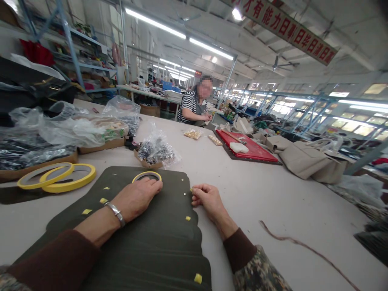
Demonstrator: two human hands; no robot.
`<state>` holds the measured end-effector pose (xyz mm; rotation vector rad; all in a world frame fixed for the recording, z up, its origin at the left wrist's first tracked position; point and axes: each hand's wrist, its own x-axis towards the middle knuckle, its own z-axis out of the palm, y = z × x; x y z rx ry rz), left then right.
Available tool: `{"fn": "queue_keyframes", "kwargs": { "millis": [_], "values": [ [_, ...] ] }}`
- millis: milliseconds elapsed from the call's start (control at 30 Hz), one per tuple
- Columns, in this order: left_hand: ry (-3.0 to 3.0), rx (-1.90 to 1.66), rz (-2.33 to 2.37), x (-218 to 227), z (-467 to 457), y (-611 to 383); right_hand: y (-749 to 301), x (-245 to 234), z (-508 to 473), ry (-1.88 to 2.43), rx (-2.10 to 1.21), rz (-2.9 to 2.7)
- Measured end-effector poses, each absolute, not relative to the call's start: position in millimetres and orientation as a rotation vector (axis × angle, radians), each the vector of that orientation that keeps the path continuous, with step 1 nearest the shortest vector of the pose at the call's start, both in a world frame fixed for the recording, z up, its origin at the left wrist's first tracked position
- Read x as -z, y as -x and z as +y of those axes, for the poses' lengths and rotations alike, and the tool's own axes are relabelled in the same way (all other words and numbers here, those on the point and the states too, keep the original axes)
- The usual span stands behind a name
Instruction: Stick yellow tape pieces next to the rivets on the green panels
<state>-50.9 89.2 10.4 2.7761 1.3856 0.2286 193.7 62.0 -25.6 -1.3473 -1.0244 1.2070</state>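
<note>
A stack of dark olive leather panels [157, 238] lies on the table in front of me, dotted with small yellow tape squares [87, 211]. My left hand [136, 198] rests flat on the top panel, its fingers against a small yellow tape roll [146, 175]. At the panel's right edge my right hand [209, 199] pinches something tiny between its fingertips; I cannot make out what. A small metal stud [184, 193] sits on the panel between the hands.
Two large yellow tape rolls [57, 177] lie at the left, with plastic bags of parts [75, 129] behind them. A bag of metal hardware [156, 151] sits beyond the panels. A person sits across the table near a red mat [251, 150] and beige bags [306, 159]. A brown cord [303, 244] trails right.
</note>
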Motion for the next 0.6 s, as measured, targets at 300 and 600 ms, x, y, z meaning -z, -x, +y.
{"fn": "queue_keyframes", "kwargs": {
  "millis": [300, 600],
  "values": [
    [-2.685, -0.244, 1.410, -10.5, 67.2, 61.0, -185.0, 16.7, 57.0, 1.411, -1.303, -1.173],
    [-2.651, -0.342, 1.352, -10.3, 63.6, 48.2, -172.1, 20.3, 69.4, 1.648, -1.067, -1.466]
  ]
}}
